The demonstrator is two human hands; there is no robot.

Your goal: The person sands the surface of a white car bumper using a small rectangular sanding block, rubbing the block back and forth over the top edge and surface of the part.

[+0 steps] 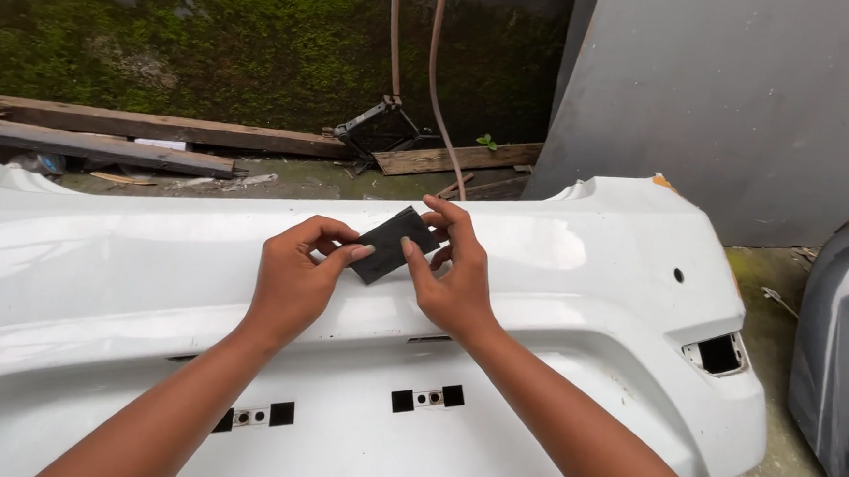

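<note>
A small dark rectangular sheet [391, 243], like a piece of abrasive paper, is held between both hands above a white car bumper [151, 282]. My left hand [296, 278] pinches its lower left corner with thumb and fingers. My right hand [452, 264] grips its right end, with fingers curled over the top edge. The sheet hangs just over the bumper's upper face; whether it touches the bumper I cannot tell.
The bumper has square holes [426, 398] and a side opening [721, 353]. A grey panel [742, 100] leans at the right, with a dark body part [839, 367] beside it. Wooden planks [110, 135], a scissor jack [377, 125] and hoses [434, 65] lie along the mossy wall [212, 34].
</note>
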